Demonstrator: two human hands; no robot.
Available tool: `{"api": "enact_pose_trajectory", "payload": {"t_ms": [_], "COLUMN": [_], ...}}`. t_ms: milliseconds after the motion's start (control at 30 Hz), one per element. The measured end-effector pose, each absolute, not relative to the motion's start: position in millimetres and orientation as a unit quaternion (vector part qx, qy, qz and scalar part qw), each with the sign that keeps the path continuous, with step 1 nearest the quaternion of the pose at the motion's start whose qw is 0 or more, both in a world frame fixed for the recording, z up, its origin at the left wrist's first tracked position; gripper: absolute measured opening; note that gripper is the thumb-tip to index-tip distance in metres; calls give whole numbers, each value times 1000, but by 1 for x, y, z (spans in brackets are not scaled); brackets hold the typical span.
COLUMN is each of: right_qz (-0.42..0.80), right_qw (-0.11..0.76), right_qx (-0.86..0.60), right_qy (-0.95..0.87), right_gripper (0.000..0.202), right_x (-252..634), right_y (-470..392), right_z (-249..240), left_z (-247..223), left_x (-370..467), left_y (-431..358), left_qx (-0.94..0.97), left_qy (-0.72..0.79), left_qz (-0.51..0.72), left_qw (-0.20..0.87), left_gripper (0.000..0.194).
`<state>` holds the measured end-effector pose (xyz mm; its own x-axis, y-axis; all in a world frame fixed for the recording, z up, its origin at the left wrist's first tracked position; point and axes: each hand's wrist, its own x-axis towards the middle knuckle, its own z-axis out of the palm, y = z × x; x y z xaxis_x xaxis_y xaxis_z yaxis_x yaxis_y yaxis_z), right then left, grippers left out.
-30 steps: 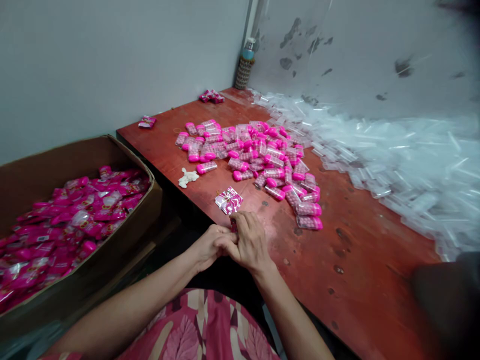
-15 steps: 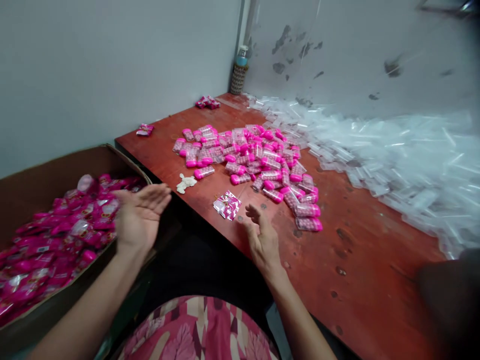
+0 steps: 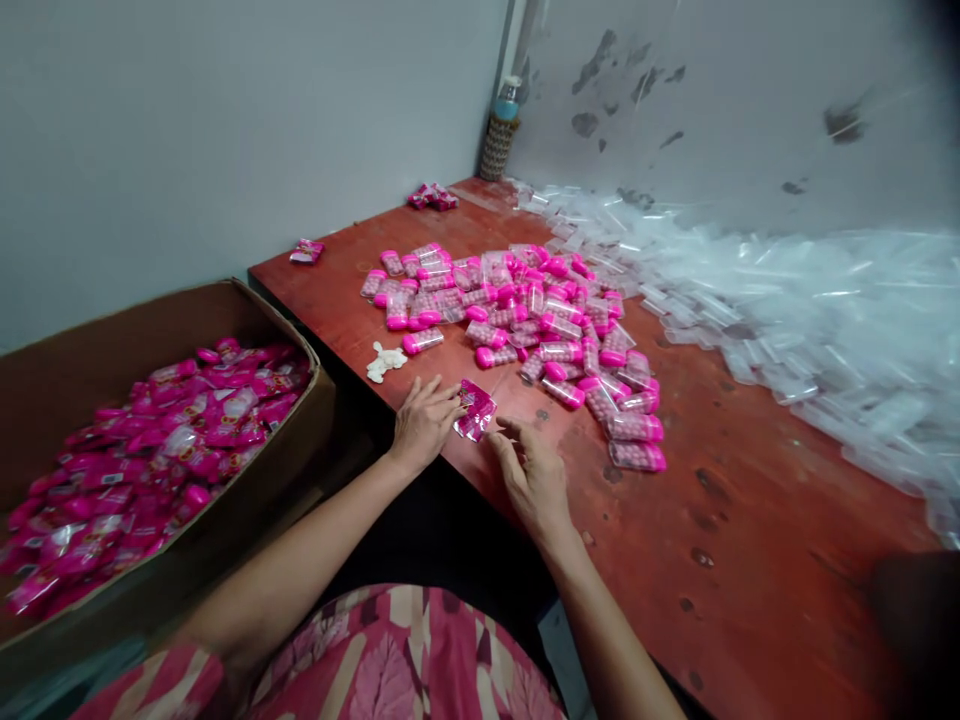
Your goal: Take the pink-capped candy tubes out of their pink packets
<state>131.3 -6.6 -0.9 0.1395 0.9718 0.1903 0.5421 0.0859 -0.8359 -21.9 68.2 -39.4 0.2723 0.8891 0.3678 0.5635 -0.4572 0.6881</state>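
Note:
A small pink printed plastic sleeve (image 3: pixel 475 410) lies on the red table near its front edge. My left hand (image 3: pixel 424 425) reaches over that edge, palm down, with its fingers stretched out and their tips at the sleeve's left side. On the opposite side is my right hand (image 3: pixel 534 475), its fingers loosely bent and the thumb apart from them, close to the sleeve's right corner. Neither hand is closed on anything. Just beyond lies a pile of clear tubes (image 3: pixel 562 325) with pink caps and small pink beads inside.
A cardboard box (image 3: pixel 311 395) full of pink packets (image 3: pixel 217 420) stands at left. A crumpled whitish lump (image 3: pixel 385 362) lies on the table (image 3: pixel 750 600). Clear plastic sleeves (image 3: pixel 810 310) heap along the right wall. A bottle (image 3: pixel 508 98) in a woven holder stands in the corner.
My left hand has moved right from over the box to the sleeve on the table. My right hand stays beside the sleeve, its fingers more bent. The view has shifted slightly.

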Motion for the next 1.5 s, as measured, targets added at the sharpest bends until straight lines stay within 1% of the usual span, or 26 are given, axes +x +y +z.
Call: {"api": "enact_pose_trajectory", "payload": {"t_ms": [100, 167, 233, 300, 400, 467, 533, 600, 667, 700, 767, 800, 833, 867, 933, 1033, 1200, 1267, 1333, 1367, 1433, 1500], "right_qz": [309, 363, 421, 460, 470, 464, 451, 423, 342, 275, 120, 57, 25, 16, 21, 36, 62, 46, 17, 12, 51, 181], "right_qw": [481, 527, 561, 586, 592, 559, 512, 461, 415, 389, 312, 256, 194, 139, 68, 35, 53, 73, 113, 151, 267, 396], "right_qx": [-609, -588, -560, -531, -515, -527, -544, -568, -627, -677, -792, -847, -889, -918, -943, -943, -918, -894, -869, -855, -813, -739], "right_qy": [-550, -494, -441, -405, -403, -440, -488, -534, -563, -562, -510, -463, -414, -371, -326, -328, -388, -440, -481, -495, -514, -514], "right_gripper": [29, 35, 37, 32, 29, 30, 32, 32, 30, 31, 40, 48, 56, 63, 70, 72, 68, 60, 50, 46, 41, 38], "right_x": [124, 119, 117, 119, 128, 135, 140, 147, 158, 166, 189, 202, 216, 230, 252, 269, 266, 258, 243, 233, 210, 183], "right_y": [4, 11, 16, 19, 19, 18, 15, 11, 6, 4, 0, -1, -1, 0, 4, 15, 31, 31, 25, 20, 5, -12], "right_z": [-1, -2, -3, -3, -4, -5, -3, 1, 11, 17, 30, 36, 41, 43, 44, 35, 23, 19, 16, 14, 13, 13], "left_z": [-34, -28, -20, -11, -3, -1, 0, 0, 0, 0, -1, -1, -1, -1, -1, 0, 4, 4, 3, 2, 0, -1], "left_x": [-19, -15, -12, -11, -13, -15, -15, -13, -10, -8, -4, -3, -1, 0, 3, 5, 4, 5, 6, 6, 7, 8], "left_y": [60, 52, 45, 40, 38, 38, 38, 36, 32, 30, 27, 25, 24, 22, 20, 19, 21, 22, 23, 23, 24, 24], "left_qx": [760, 761, 759, 736, 651, 597, 545, 489, 446, 433, 411, 396, 380, 362, 327, 276, 175, 133, 91, 72, 43, 21], "left_qy": [470, 450, 429, 427, 472, 481, 457, 437, 446, 455, 473, 479, 482, 482, 478, 471, 454, 440, 428, 424, 417, 411], "left_qz": [397, 418, 436, 455, 456, 406, 345, 311, 310, 314, 326, 331, 336, 340, 345, 356, 406, 434, 459, 468, 479, 486], "left_qw": [210, 210, 224, 261, 382, 498, 613, 688, 712, 711, 708, 710, 715, 722, 739, 759, 773, 775, 773, 772, 771, 771], "left_gripper": [21, 22, 22, 25, 38, 37, 30, 25, 22, 22, 22, 22, 21, 21, 20, 16, 10, 9, 8, 9, 10, 10]}}
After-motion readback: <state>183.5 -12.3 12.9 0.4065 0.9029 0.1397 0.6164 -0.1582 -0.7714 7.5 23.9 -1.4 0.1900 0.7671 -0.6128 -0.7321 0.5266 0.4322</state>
